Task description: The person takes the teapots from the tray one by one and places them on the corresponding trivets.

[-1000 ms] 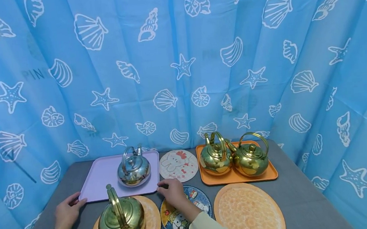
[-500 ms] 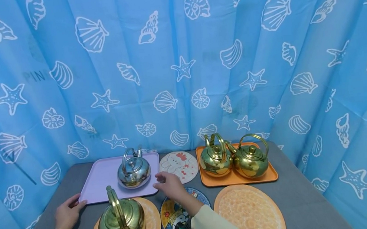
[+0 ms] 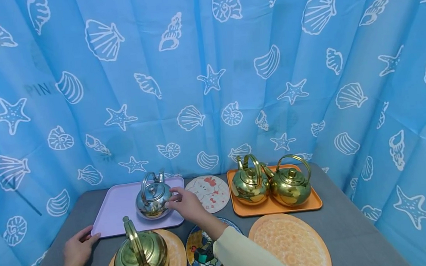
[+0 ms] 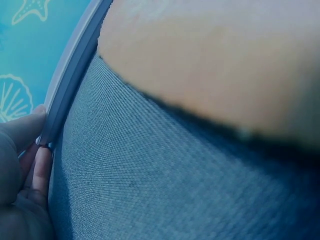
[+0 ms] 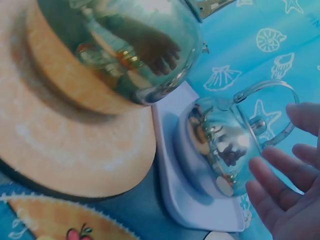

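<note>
A silver kettle [image 3: 154, 200] stands upright on the lilac tray [image 3: 108, 209] at the back left. My left hand [image 3: 78, 249] pinches that tray's near left corner, thumb above and fingers below in the left wrist view. Beside the silver kettle's right side is my right hand [image 3: 187, 205], its fingers [image 5: 280, 187] spread and loosely bent, holding nothing. Whether the fingertips touch the kettle I cannot tell. A large gold kettle [image 3: 140, 257] sits on a round tan mat [image 3: 176, 249] between my two arms.
Two gold kettles [image 3: 250, 185] share an orange tray [image 3: 244, 210] at the back right. A round rabbit mat [image 3: 207, 190] lies between the trays. Nearer are a blue-rimmed cartoon mat [image 3: 228, 224], partly under my right arm, and another tan mat [image 3: 290, 242]. A blue curtain [image 3: 208, 86] hangs behind.
My right hand has let go of the tray's near right corner and moved left and back to the silver kettle's side. The left hand stays at its corner.
</note>
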A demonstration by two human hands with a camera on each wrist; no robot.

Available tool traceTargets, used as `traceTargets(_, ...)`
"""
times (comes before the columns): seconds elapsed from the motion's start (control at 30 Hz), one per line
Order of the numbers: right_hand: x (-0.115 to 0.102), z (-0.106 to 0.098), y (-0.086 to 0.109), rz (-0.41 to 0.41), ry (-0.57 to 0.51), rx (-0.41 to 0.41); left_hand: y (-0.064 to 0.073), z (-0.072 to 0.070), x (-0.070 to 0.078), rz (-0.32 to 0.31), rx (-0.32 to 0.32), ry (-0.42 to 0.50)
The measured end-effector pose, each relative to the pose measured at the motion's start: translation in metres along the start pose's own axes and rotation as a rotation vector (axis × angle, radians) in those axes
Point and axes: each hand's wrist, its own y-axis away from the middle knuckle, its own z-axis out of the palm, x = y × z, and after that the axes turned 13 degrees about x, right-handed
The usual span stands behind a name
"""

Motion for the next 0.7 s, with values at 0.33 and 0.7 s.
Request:
traceTargets(0.33,-0.010,0.011,-0.010,-0.022,-0.201,0.013,-0.001,0.002,0.000,-0.022,-0.010,0.014)
traceTargets(0.7,-0.010,0.024,-0.010,-0.020,-0.369,-0.060,0.000,0.000,0.000,-0.021,-0.024,0.022)
